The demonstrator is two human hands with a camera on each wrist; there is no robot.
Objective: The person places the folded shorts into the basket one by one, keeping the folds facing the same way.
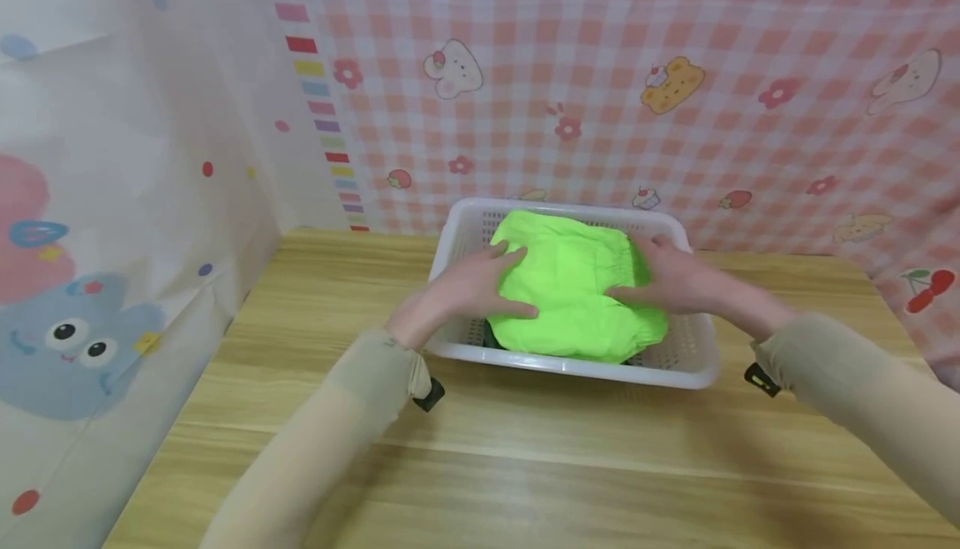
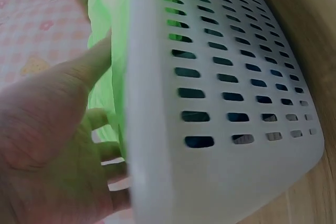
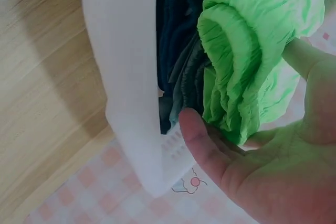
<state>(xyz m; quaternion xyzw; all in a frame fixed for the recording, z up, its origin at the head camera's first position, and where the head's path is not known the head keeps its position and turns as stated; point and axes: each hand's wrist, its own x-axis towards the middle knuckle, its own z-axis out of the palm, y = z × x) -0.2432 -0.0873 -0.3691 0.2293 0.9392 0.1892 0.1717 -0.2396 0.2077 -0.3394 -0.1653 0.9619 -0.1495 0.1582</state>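
Observation:
A folded neon-green garment (image 1: 558, 282) with gathered, elastic-looking edges lies on top in a white plastic basket (image 1: 558, 364). My left hand (image 1: 476, 286) grips its left side, thumb toward the front and fingers farther back. On the opposite side, my right hand (image 1: 667, 274) holds the gathered edge between thumb and fingers. Dark folded cloth (image 3: 184, 45), navy and grey-green, shows beneath the garment in the right wrist view. Through the basket's slots in the left wrist view, more dark cloth shows. Some fingertips are hidden behind the green fabric.
The basket stands near the back of a wood-grain table (image 1: 510, 457). Behind it hangs a pink checked curtain (image 1: 525, 116) with cartoon prints. A white printed sheet (image 1: 150, 157) hangs along the left side. Dark wrist devices (image 1: 429, 395) sit below both cuffs.

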